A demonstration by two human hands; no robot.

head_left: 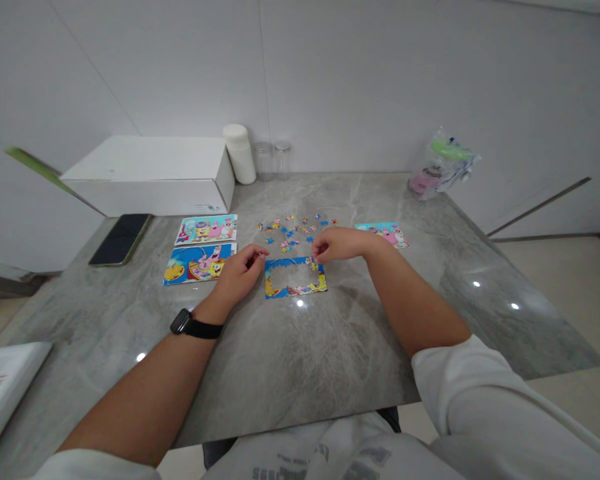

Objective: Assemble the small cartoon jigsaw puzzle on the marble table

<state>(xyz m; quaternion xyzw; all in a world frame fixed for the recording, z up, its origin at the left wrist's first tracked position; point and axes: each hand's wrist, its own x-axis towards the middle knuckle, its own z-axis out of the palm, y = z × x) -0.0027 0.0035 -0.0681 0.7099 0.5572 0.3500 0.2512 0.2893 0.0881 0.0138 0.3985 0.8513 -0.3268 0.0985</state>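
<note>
A jigsaw puzzle (300,291) lies on the table in front of me, its border joined into a rectangle with grey tabletop showing inside. My right hand (337,244) is over its upper right corner, thumb and fingers pinched at a puzzle piece there; the fingertips partly hide it. Beside the upper left corner rests my left hand (243,270), fingers loosely curled, with nothing visible in them. Loose puzzle pieces (291,233), several of them blue, are scattered just beyond the border.
Two picture cards (207,229) (190,265) lie left, another picture card (393,233) right, partly behind my right forearm. Farther out are a phone (121,239), white box (150,160), white bottle (240,155), two glass jars (282,160) and a plastic bag (437,170).
</note>
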